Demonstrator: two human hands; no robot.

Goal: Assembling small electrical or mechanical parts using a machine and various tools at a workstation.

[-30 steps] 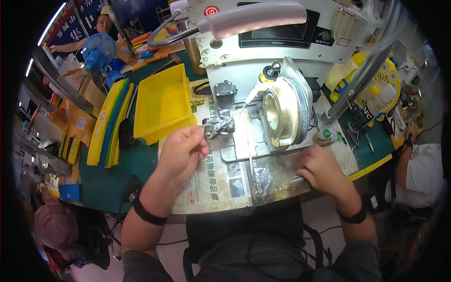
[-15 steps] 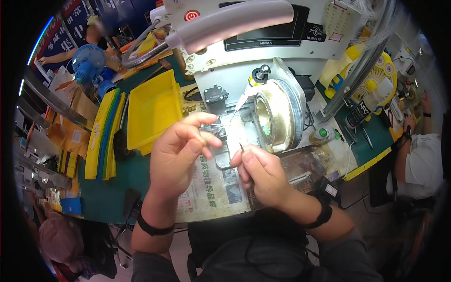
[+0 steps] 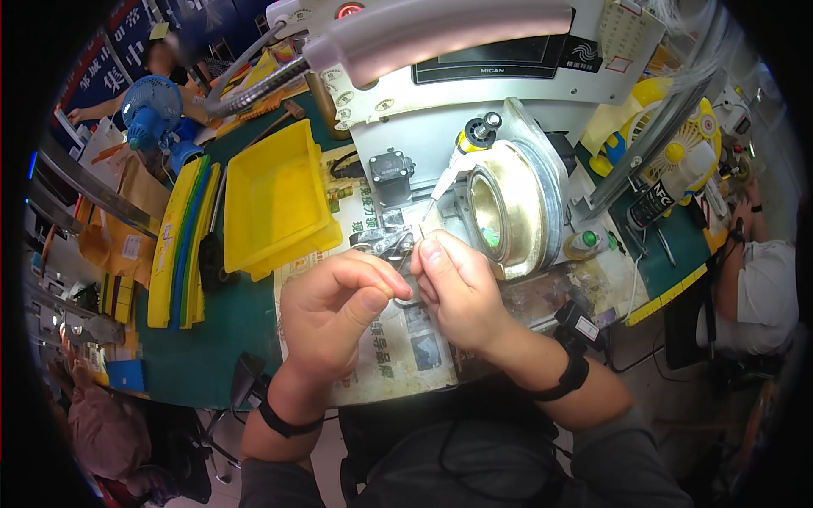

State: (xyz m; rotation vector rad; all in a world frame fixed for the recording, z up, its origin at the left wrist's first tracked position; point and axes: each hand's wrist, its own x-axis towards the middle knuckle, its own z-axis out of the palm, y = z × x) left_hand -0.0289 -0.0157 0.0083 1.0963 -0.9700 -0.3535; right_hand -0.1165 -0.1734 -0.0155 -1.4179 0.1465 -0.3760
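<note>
A blue fan stands left, a yellow fan right.

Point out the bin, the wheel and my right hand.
Bin (image 3: 273, 190): head view, on its bare inside floor.
Wheel (image 3: 527, 212): head view, on its pale gold band.
Right hand (image 3: 461, 292): head view, on the back of the hand.

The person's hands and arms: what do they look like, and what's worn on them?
Both the left hand and right hand are human and ungloved. A plain black wristband circles each wrist, left and right. Dark grey sleeves, left and right, leave the forearms bare.
</note>
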